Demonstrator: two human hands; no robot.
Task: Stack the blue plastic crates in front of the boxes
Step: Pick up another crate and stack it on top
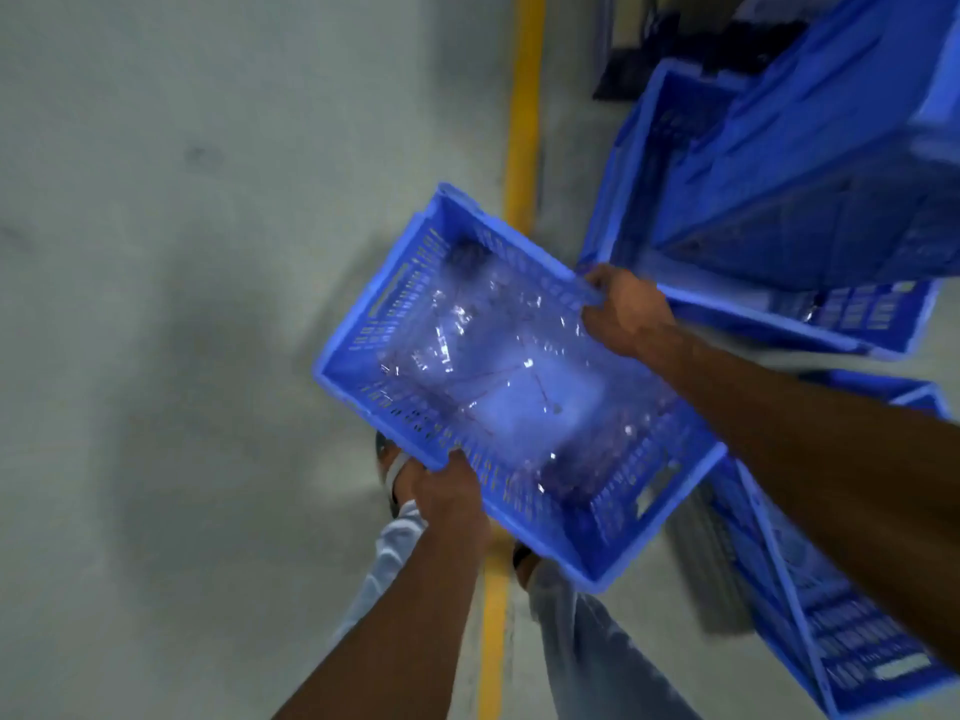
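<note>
Crates of blue plastic are seen four in number, as far as the blur allows a count; one crate [514,387] is held above the grey floor [182,304], tilted, with crumpled clear plastic film [498,356] lying inside it; its near long rim is gripped by the left hand [447,491], fingers curled over the edge, and its far long rim is gripped by the right hand [626,309] in the same manner; a second crate [675,163] is seen at the upper right, with a third crate [841,148] set tilted in it; a fourth crate [841,626] is seen at the lower right, under the right forearm; one yellow line [522,127] is painted along the floor and passes beneath the held crate; two feet are partly visible below the crate, beside the line.
</note>
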